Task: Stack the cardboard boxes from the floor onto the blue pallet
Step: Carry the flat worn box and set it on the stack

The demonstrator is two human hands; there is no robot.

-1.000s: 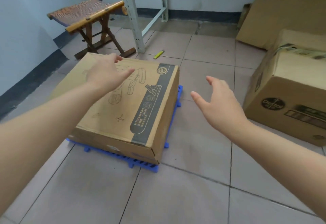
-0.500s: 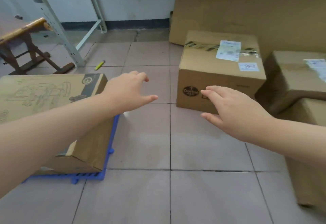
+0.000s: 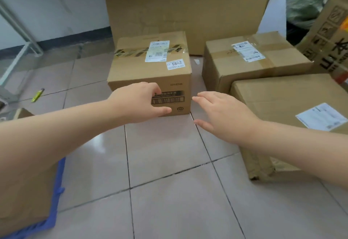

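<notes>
A taped cardboard box [image 3: 150, 69] with a "5842" sticker stands on the tiled floor straight ahead. My left hand [image 3: 139, 102] hovers in front of its near face, fingers spread, holding nothing. My right hand [image 3: 222, 114] is open just right of the box's near right corner, apart from it. At the lower left, the blue pallet [image 3: 56, 197] shows its edge under a flat cardboard box [image 3: 24, 191] that lies on it, partly hidden by my left forearm.
Two more boxes sit on the floor at right: one far [image 3: 252, 59], one near [image 3: 293, 110]. A printed box [image 3: 327, 37] leans at the far right. A big cardboard sheet [image 3: 184, 10] rests against the wall. A yellow lighter [image 3: 37, 95] lies at left by a metal rack leg [image 3: 20, 29].
My view has swung right from the pallet to the floor boxes. Both hands have reached forward and now sit at the near face of the sticker box.
</notes>
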